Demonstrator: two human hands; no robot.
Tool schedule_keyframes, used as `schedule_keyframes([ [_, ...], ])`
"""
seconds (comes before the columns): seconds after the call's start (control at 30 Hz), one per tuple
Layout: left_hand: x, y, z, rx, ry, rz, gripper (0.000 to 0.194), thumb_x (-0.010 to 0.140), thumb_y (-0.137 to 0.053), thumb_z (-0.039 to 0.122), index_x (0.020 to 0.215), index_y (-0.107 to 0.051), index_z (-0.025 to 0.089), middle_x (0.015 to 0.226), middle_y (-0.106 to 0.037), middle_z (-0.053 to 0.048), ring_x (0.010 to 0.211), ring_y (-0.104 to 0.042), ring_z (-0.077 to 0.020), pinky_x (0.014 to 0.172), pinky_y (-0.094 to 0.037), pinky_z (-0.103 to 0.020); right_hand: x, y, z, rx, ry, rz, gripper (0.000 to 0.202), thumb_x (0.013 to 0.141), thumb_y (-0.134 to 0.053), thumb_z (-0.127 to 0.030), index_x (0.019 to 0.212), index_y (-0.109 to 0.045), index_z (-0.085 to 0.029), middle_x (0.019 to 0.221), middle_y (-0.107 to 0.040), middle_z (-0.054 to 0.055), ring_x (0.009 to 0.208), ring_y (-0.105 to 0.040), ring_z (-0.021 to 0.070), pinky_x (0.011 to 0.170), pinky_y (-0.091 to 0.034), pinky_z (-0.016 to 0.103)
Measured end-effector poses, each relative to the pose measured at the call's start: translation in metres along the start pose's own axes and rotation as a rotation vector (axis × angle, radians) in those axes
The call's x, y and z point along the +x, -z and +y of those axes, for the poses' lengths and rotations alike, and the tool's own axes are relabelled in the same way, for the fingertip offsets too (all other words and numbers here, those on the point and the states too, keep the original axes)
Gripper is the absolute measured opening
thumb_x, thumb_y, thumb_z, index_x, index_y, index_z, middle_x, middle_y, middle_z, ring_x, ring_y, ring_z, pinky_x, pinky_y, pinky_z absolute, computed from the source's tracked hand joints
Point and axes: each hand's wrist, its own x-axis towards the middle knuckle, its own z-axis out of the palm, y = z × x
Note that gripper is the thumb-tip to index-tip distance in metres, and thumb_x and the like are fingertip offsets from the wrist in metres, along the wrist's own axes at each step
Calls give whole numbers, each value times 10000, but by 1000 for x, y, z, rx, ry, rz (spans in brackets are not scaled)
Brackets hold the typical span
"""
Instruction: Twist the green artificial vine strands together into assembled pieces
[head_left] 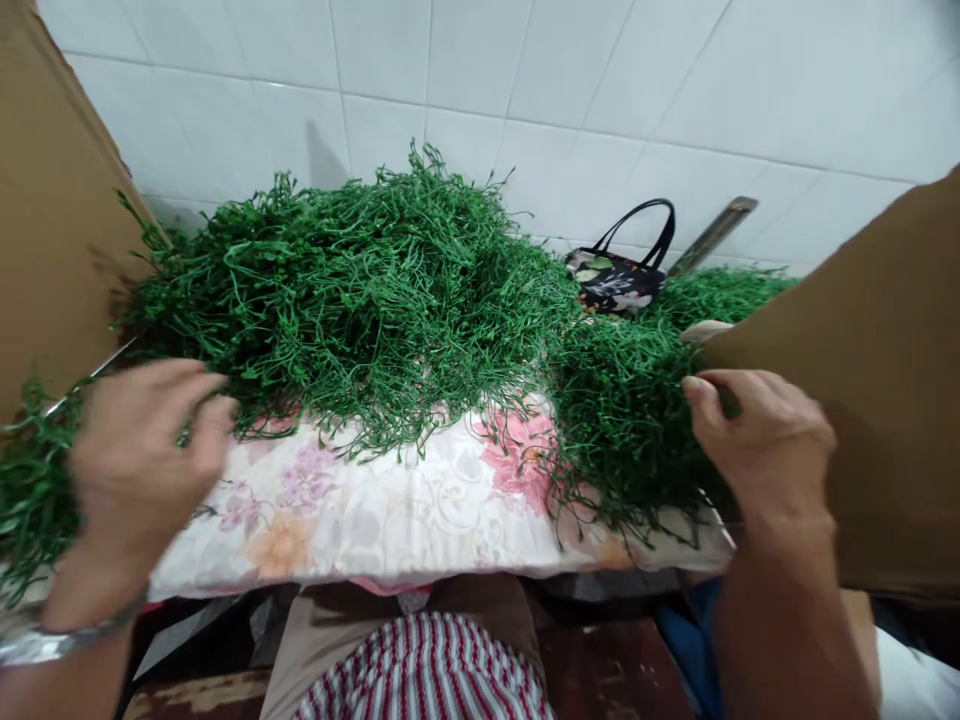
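Observation:
Green stem-like pieces with small tips lie in a large heap (360, 280) along the wall, and a second heap (622, 410) lies to the right. My left hand (154, 440), blurred, is over the left end of the table, its fingers curled near the big heap's lower edge; whether it holds anything does not show. At the right heap's edge, my right hand (757, 420) has thumb and forefinger bent towards each other, and what is between the tips is too small to make out. A floral cloth (420, 510) lies under the heaps.
Cardboard panels stand at the left (60, 200) and right (862, 400). A black floral handbag (615, 280) sits by the tiled wall, beside a leaning metal strip (712, 236). More green pieces (34, 490) lie far left. Part of another person's hand (705, 330) shows behind the right panel.

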Motion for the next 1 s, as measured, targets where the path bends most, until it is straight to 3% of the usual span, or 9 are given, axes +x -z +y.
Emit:
schedule_keyframes([
  [0.07, -6, -34, 45, 1, -300, -178, 275, 738, -616, 119, 1006, -616, 185, 1045, -615, -79, 1011, -555, -238, 938, -448, -408, 10, 4, -36, 128, 111, -76, 207, 889, -468, -336, 855, -616, -194, 874, -668, 103, 851, -586, 213, 762, -418, 309],
  [0.13, -17, -64, 78, -28, -471, -378, 215, 788, -547, 96, 984, -610, 158, 1067, -618, -107, 1047, -550, -239, 965, -438, -409, 25, -3, -74, 160, 221, -279, 218, 896, -450, -330, 910, -612, -186, 931, -644, 105, 901, -557, 229, 791, -412, 323],
  [0.2, -29, -88, 99, 6, -529, -508, 244, 816, -525, 137, 1048, -600, 147, 1144, -602, -133, 1111, -525, -265, 1001, -407, -441, 43, -20, -107, 167, 273, -380, 198, 855, -502, -265, 1009, -601, -189, 971, -615, 109, 915, -541, 233, 799, -411, 328],
  [0.27, -37, -106, 109, 41, -509, -584, 281, 829, -519, 176, 1101, -584, 158, 1207, -579, -139, 1155, -504, -278, 1011, -392, -461, 63, -45, -130, 160, 265, -557, 334, 813, -538, -200, 1146, -539, -200, 1136, -542, 136, 1020, -496, 265, 835, -403, 361],
  [0.4, -33, -123, 110, 110, -474, -606, 366, 831, -519, 214, 1195, -545, 190, 1302, -530, -131, 1226, -459, -291, 1021, -371, -489, 97, -95, -149, 164, 172, -637, 632, 716, -694, -304, 1282, -418, -252, 1440, -239, 152, 1218, -336, 381, 889, -385, 499],
  [0.5, -11, -126, 111, 139, -501, -533, 368, 844, -502, 238, 1204, -551, 180, 1318, -519, -148, 1250, -444, -289, 1050, -339, -491, 111, -122, -150, 188, 101, -714, 766, 649, -747, -428, 1309, -389, -277, 1496, -82, 142, 1257, -282, 431, 881, -387, 558],
  [0.67, 54, -131, 113, 222, -487, -406, 387, 867, -465, 273, 1241, -534, 203, 1381, -456, -147, 1319, -355, -306, 1092, -202, -581, 121, -144, -149, 236, 25, -750, 565, 661, -735, -438, 1164, -534, -279, 1419, -266, 109, 1184, -403, 377, 853, -437, 504],
  [0.8, 98, -149, 97, 326, -359, -357, 426, 853, -488, 366, 1263, -508, 250, 1432, -384, -147, 1352, -267, -358, 1017, -131, -711, 125, -147, -148, 294, 13, -664, 326, 834, -590, -375, 1092, -557, -179, 1251, -466, 92, 1076, -501, 243, 864, -455, 425],
  [1.0, 108, -174, 67, 409, -318, -473, 396, 841, -483, 360, 1211, -550, 233, 1405, -412, -165, 1289, -355, -342, 989, -169, -704, 152, -132, -149, 409, 11, -424, 186, 835, -473, -138, 973, -594, -108, 1041, -557, 103, 941, -531, 195, 843, -407, 324],
])
